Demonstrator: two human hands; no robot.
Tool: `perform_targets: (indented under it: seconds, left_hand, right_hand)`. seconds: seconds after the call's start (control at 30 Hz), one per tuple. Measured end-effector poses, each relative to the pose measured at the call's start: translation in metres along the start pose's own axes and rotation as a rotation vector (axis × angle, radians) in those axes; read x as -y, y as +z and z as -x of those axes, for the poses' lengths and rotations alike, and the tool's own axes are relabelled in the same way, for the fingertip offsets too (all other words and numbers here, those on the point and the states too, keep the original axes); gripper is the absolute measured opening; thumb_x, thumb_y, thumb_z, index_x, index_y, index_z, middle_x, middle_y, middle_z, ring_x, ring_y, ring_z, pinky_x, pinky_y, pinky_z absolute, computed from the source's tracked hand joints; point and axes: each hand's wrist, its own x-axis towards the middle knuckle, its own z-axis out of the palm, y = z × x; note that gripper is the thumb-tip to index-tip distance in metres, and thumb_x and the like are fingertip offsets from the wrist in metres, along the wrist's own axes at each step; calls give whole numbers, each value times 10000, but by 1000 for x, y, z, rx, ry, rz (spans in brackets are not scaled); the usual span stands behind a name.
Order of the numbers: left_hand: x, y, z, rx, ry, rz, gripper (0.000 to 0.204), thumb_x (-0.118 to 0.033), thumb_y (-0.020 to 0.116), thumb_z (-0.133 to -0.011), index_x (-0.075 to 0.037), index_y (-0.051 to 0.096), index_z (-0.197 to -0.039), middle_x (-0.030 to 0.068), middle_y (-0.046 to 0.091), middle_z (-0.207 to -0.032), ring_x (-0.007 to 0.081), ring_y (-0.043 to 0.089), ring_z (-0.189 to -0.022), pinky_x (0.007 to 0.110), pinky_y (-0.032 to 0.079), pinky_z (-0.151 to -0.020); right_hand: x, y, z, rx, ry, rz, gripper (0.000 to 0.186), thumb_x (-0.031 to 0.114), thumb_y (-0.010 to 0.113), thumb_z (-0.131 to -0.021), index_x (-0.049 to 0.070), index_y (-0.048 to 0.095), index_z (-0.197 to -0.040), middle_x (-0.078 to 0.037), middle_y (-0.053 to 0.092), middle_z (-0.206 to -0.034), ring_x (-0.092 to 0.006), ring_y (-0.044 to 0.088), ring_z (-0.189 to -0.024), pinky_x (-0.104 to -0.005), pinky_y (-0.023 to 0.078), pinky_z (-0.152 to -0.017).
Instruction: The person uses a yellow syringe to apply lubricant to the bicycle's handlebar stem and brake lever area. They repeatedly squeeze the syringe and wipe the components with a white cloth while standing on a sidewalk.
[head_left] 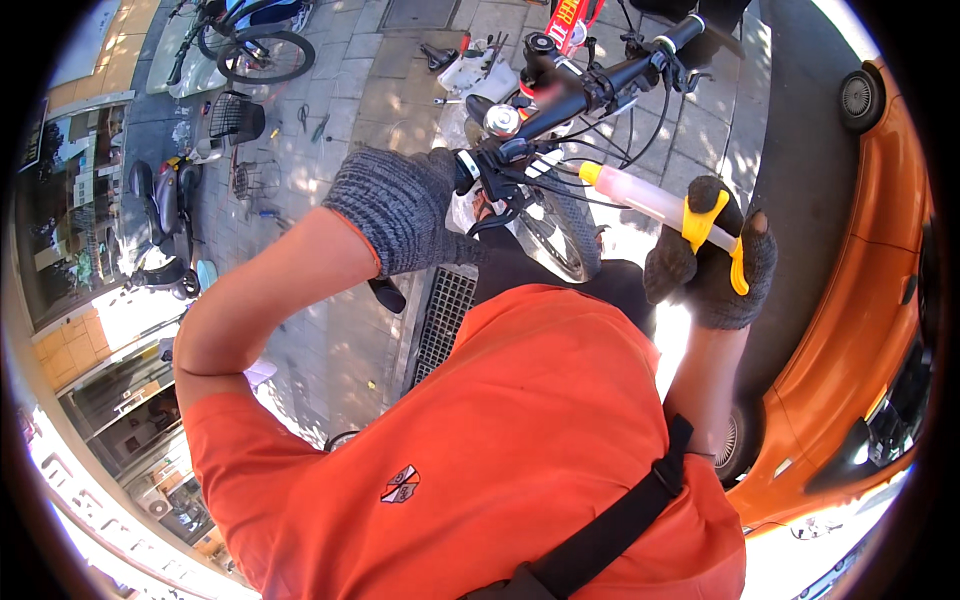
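My left hand [398, 210], in a grey knitted glove, is closed round the left end of a bicycle handlebar [553, 114]. Its grip is hidden under the glove. A brake lever and cables show beside my fingers. My right hand [715, 255], gloved too, holds a pinkish see-through tube tool [645, 193] with a yellow tip and yellow handle parts. The tip points left toward the handlebar cables. A round silver bell [502, 121] sits on the bar. Below, the front wheel [563, 230] shows partly, with a red frame part [570, 25] beyond.
An orange car [850, 300] stands along the right. White containers with tools [480, 70] lie on the paving ahead. At the left are a scooter [165, 215], a basket [236, 117] and another bicycle [265, 57]. A floor grate [440, 325] lies below my left hand.
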Motion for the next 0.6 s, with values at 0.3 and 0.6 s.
perform_targets:
  seconds: [0.3,0.6]
  left_hand:
    - [15,6,-13,-18,104,-189,491,-431,712,-899,-17,621,-1146,196,752,-893,379,753,-791,484,595,-717]
    - [12,-12,-17,32,70,-79,778,-666,776,-793,-48,627,-1243,170,760,-984,371,760,-886,466,586,-816]
  right_hand:
    - [2,-4,1,52,-14,-69,649,637,548,-1010,55,595,-1293,-161,610,-724,-270,577,-521,-396,504,-477]
    - [0,-4,1,3,-53,-50,638,625,555,-1010,44,605,-1271,-158,630,-735,-245,566,-508,-386,502,-469]
